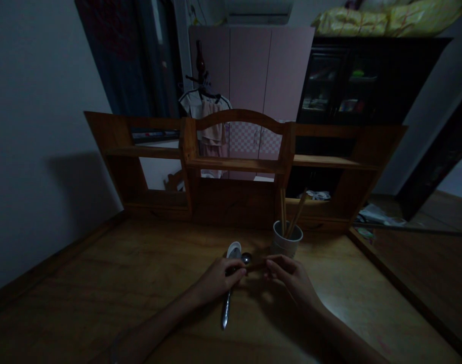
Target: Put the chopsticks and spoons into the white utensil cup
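Over the desk, my left hand (223, 275) and my right hand (289, 277) face each other. Both pinch a short visible stretch of a brown wooden stick (255, 266), perhaps a chopstick; its ends are hidden by my fingers. Under and beyond my left hand lie a white spoon (234, 246) and a metal spoon, whose silver handle (225, 311) points toward me. A small round metal spoon bowl (246, 258) shines between the hands, its handle out of sight. Just behind my right hand stands a pale cup (286, 246) with several wooden chopsticks (293, 217) leaning in it.
The wooden desk (139, 273) carries a shelf unit (234, 163) along its back edge. A wall (44, 151) borders the left side. Beyond are a clothes rack (202, 91), a pink wardrobe (249, 71) and a dark cabinet (382, 76). The light is dim.
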Action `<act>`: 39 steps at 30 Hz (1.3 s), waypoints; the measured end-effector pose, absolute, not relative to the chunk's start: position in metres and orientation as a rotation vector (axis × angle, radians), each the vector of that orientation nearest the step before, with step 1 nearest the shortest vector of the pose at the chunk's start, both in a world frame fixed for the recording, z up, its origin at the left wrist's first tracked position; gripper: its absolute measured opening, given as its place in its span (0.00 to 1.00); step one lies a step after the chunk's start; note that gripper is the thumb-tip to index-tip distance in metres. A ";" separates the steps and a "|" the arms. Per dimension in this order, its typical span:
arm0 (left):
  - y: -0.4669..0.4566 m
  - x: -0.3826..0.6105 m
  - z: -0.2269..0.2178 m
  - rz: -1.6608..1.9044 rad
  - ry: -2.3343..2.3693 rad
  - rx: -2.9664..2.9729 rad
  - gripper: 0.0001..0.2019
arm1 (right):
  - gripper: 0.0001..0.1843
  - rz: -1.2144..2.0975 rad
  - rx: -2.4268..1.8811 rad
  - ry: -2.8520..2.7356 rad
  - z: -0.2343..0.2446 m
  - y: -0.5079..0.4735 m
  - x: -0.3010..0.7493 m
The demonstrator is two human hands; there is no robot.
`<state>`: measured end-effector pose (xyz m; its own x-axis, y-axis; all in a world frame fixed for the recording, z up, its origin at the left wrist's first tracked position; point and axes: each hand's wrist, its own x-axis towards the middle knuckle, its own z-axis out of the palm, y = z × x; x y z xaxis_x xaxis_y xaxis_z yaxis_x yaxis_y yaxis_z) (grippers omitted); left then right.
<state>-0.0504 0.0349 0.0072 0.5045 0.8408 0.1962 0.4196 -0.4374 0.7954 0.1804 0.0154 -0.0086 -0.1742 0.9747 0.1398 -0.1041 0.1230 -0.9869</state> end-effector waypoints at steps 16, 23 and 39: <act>0.035 -0.051 0.006 0.784 1.032 2.071 0.12 | 0.13 1.297 -0.951 -1.335 -0.008 0.015 0.181; 0.034 -0.051 0.007 0.796 1.027 2.060 0.11 | 0.13 1.255 -0.949 -1.353 -0.007 0.015 0.180; 0.027 -0.050 0.015 0.997 1.175 2.246 0.12 | 0.12 1.158 -0.937 -1.355 0.004 0.012 0.184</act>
<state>-0.0504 0.0274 0.0152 0.3877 0.8292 0.4026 0.5322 -0.5580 0.6367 0.1840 0.0119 0.0045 -0.1188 0.9669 0.2260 -0.0725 0.2185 -0.9731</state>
